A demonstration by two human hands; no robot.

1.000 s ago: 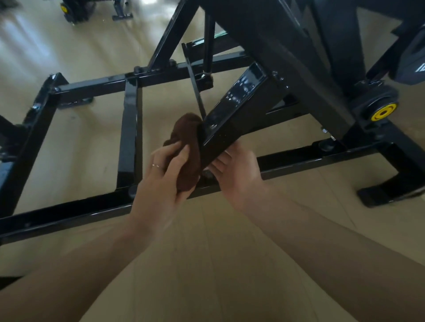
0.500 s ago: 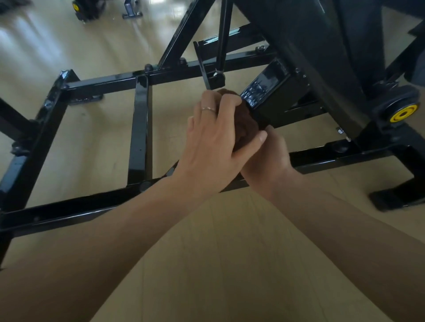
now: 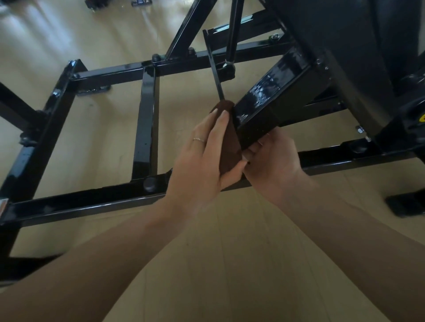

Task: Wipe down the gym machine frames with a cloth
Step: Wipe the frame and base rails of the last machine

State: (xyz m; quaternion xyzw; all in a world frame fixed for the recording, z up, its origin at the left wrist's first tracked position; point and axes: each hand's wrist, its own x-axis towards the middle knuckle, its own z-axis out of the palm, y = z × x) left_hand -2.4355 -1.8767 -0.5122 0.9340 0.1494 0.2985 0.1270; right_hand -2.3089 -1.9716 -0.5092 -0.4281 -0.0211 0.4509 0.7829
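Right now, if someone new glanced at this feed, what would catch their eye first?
Two bare hands meet at the middle of the view: the left hand presses a brown cloth against the lower end of a slanted, glossy black beam, while the right hand holds that end from below. Around them the black machine frame spreads as a grid of bars over a pale wooden floor.

A pale wooden floor [image 3: 230, 264] fills the lower half of the frame and shows between the bars further up. Soft bands of daylight lie across it at upper left. At the top edge, left of centre, the dark feet of other equipment [image 3: 119, 3] stand, blurred.
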